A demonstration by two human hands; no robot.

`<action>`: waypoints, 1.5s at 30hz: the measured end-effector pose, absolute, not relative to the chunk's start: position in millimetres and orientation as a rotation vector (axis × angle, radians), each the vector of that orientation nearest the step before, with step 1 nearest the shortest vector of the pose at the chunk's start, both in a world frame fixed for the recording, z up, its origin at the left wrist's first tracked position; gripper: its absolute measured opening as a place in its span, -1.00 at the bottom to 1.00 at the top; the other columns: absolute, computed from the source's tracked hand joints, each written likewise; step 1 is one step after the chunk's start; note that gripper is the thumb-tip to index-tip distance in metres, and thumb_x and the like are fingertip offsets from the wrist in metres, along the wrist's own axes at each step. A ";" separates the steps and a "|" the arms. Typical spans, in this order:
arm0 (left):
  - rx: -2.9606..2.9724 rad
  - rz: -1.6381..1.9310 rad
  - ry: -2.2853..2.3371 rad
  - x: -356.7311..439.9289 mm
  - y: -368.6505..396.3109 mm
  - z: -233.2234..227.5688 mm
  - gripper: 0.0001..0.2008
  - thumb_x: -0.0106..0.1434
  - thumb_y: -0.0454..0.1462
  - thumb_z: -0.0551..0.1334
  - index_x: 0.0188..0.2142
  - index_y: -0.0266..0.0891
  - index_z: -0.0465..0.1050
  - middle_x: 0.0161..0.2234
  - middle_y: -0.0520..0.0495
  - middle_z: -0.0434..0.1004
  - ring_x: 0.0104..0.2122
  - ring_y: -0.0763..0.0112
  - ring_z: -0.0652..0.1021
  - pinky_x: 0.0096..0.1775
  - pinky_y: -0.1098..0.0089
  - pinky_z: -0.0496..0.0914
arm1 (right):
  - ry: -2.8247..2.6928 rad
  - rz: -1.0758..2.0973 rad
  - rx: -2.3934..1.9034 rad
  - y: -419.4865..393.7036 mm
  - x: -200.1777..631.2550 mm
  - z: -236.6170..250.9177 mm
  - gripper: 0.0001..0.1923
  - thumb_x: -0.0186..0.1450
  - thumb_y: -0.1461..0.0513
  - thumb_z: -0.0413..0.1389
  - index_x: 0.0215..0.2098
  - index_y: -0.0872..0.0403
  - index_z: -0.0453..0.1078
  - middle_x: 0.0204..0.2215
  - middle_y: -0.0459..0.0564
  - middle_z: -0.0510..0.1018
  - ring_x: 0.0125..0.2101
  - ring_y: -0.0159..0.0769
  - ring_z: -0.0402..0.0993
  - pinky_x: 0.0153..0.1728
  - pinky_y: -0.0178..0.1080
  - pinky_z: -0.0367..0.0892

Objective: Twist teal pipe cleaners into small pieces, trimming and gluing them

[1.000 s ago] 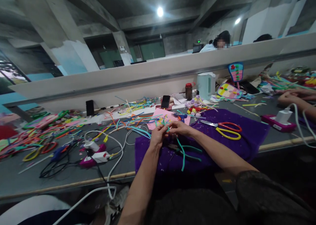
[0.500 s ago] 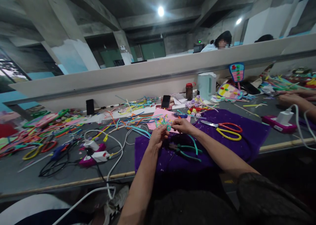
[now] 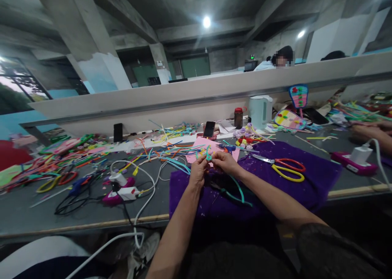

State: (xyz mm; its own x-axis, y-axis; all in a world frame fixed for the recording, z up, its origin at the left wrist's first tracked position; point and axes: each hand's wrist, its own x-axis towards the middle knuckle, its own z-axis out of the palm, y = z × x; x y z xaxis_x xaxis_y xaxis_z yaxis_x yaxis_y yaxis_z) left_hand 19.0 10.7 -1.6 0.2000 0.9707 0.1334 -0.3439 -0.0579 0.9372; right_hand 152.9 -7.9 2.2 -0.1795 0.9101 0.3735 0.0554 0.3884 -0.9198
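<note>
My left hand pinches a small looped piece of teal pipe cleaner between thumb and fingers. Against the same piece, from the other side, my right hand closes its fingertips. A longer teal strand hangs below the right hand. Both hands are above the near edge of a pink sheet with small yellow bits on it. Green-handled pliers lie under my right forearm on a purple cloth, partly hidden. Scissors with one red and one yellow handle rest to the right.
Colourful pipe cleaners spread across the table's back and left. Power strips with white cables sit at left, another power strip at right. A kettle and a brown bottle stand behind. A co-worker's hand is at far right.
My right hand has moved left, close against the left hand, and now touches the teal piece. Its loop stands higher above the fingertips. The whole view has shifted slightly.
</note>
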 end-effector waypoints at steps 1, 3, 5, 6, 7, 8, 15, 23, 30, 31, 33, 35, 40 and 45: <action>1.142 1.245 0.742 18.6 10.2 -0.9 -0.58 -0.15 -0.18 0.36 -0.25 -0.30 0.47 -0.62 0.11 0.34 -0.68 0.66 0.28 -0.65 0.58 0.07 | -1.563 0.957 -0.896 -8.0 152.5 1.9 -0.85 0.14 0.15 0.04 -0.46 0.09 0.25 -0.69 -0.20 0.39 -0.78 -0.52 0.22 -0.79 -0.45 0.10; 1.206 1.192 0.741 18.2 8.5 0.4 -0.56 -0.15 -0.18 0.36 -0.22 -0.28 0.47 -0.57 0.09 0.38 -0.64 0.64 0.31 -0.62 0.58 0.10 | -1.553 0.921 -0.912 -7.8 151.9 1.6 -0.87 0.14 0.17 0.03 -0.47 0.08 0.24 -0.68 -0.20 0.39 -0.78 -0.52 0.22 -0.78 -0.45 0.12; 1.249 1.160 0.766 18.6 6.2 1.2 -0.56 -0.13 -0.17 0.35 -0.20 -0.25 0.47 -0.54 0.09 0.39 -0.60 0.61 0.34 -0.59 0.57 0.14 | -1.537 0.910 -0.919 -7.3 151.0 1.4 -0.89 0.15 0.20 0.02 -0.47 0.08 0.23 -0.68 -0.21 0.39 -0.78 -0.52 0.22 -0.78 -0.45 0.12; 1.261 1.163 0.779 19.0 5.1 1.2 -0.56 -0.12 -0.16 0.35 -0.20 -0.23 0.47 -0.55 0.10 0.39 -0.60 0.61 0.35 -0.59 0.57 0.14 | -1.537 0.907 -0.923 -7.1 150.3 1.3 -0.90 0.15 0.21 0.01 -0.47 0.07 0.23 -0.69 -0.21 0.38 -0.78 -0.51 0.22 -0.78 -0.44 0.13; 1.273 1.176 0.795 19.6 4.3 1.0 -0.58 -0.11 -0.14 0.33 -0.22 -0.24 0.47 -0.57 0.11 0.38 -0.61 0.61 0.34 -0.59 0.57 0.14 | -1.542 0.901 -0.930 -6.9 149.5 1.1 -0.91 0.15 0.21 0.00 -0.47 0.07 0.23 -0.69 -0.21 0.38 -0.78 -0.51 0.22 -0.78 -0.44 0.13; 1.283 1.196 0.814 20.2 3.7 0.7 -0.61 -0.09 -0.12 0.32 -0.26 -0.25 0.47 -0.59 0.11 0.37 -0.62 0.61 0.34 -0.60 0.57 0.15 | -1.551 0.891 -0.939 -6.8 148.6 0.7 -0.91 0.16 0.22 -0.01 -0.47 0.07 0.23 -0.69 -0.21 0.38 -0.78 -0.50 0.23 -0.78 -0.43 0.14; 1.266 1.313 0.931 19.2 8.5 1.6 -0.66 -0.05 -0.06 0.26 -0.46 -0.34 0.45 -0.65 0.09 0.33 -0.68 0.62 0.30 -0.65 0.56 0.13 | -1.722 0.719 -0.983 -11.2 152.4 3.4 -0.87 0.19 0.19 -0.01 -0.43 0.09 0.30 -0.65 -0.17 0.39 -0.69 -0.45 0.31 -0.67 -0.39 0.24; 1.422 1.114 0.865 16.0 8.7 -1.3 -0.66 0.03 -0.05 0.20 -0.45 -0.34 0.45 -0.69 0.05 0.38 -0.78 0.67 0.23 -0.72 0.57 0.04 | -1.850 -0.369 -1.049 -15.8 169.1 20.4 -0.73 0.22 0.28 0.02 -0.11 0.00 0.36 -0.09 0.04 0.39 -0.14 -0.24 0.31 -0.14 -0.21 0.23; 1.522 1.103 0.879 17.5 4.6 -1.0 -0.67 0.07 -0.06 0.17 -0.48 -0.34 0.42 -0.73 0.05 0.35 -0.76 0.62 0.29 -0.68 0.57 0.15 | -1.913 -0.279 -1.228 -8.5 166.2 6.8 -0.80 0.25 0.22 -0.01 -0.20 0.05 0.39 -0.33 0.00 0.51 -0.30 -0.33 0.40 -0.34 -0.35 0.21; 1.530 1.110 0.882 17.6 4.2 -0.6 -0.67 0.07 -0.06 0.17 -0.47 -0.33 0.42 -0.73 0.05 0.36 -0.76 0.62 0.31 -0.68 0.57 0.17 | -1.885 -0.227 -1.235 -8.2 166.5 6.0 -0.81 0.24 0.22 0.00 -0.22 0.05 0.39 -0.34 -0.01 0.52 -0.32 -0.33 0.41 -0.35 -0.35 0.21; 1.541 1.117 0.897 17.6 3.2 0.0 -0.67 0.07 -0.06 0.18 -0.47 -0.33 0.43 -0.72 0.06 0.35 -0.75 0.62 0.31 -0.67 0.57 0.19 | -1.846 -0.107 -1.230 -7.9 167.5 5.9 -0.84 0.22 0.21 0.02 -0.29 0.06 0.40 -0.40 -0.04 0.52 -0.38 -0.35 0.41 -0.39 -0.35 0.20; 1.529 1.114 0.897 17.8 2.4 0.7 -0.68 0.05 -0.06 0.20 -0.47 -0.32 0.43 -0.68 0.05 0.38 -0.74 0.63 0.32 -0.68 0.58 0.20 | -1.812 0.030 -1.202 -7.5 168.3 6.7 -0.86 0.20 0.21 0.03 -0.36 0.08 0.41 -0.47 -0.07 0.51 -0.45 -0.39 0.39 -0.43 -0.36 0.20; 1.413 1.104 0.865 18.7 2.2 1.8 -0.69 -0.01 -0.08 0.25 -0.47 -0.33 0.39 -0.55 0.00 0.45 -0.71 0.64 0.36 -0.69 0.59 0.20 | -1.717 0.228 -1.128 -5.8 167.8 6.7 -0.88 0.17 0.22 0.05 -0.43 0.11 0.38 -0.54 -0.11 0.46 -0.54 -0.44 0.33 -0.50 -0.38 0.17; 1.359 1.017 0.872 18.7 3.6 0.7 -0.68 -0.04 -0.09 0.28 -0.49 -0.33 0.36 -0.59 0.00 0.44 -0.74 0.64 0.35 -0.72 0.60 0.17 | -1.741 0.225 -1.092 -4.6 168.2 4.2 -0.90 0.16 0.24 0.06 -0.46 0.10 0.37 -0.55 -0.12 0.44 -0.53 -0.44 0.32 -0.49 -0.39 0.17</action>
State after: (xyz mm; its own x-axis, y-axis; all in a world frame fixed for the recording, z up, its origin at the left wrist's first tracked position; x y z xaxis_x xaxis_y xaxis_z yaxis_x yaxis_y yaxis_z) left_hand 18.7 3.6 0.7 0.3435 0.9362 0.0741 -0.0696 -0.0533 0.9962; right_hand 168.2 -4.6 4.2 -0.0645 0.7525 0.6554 0.5611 0.5705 -0.5998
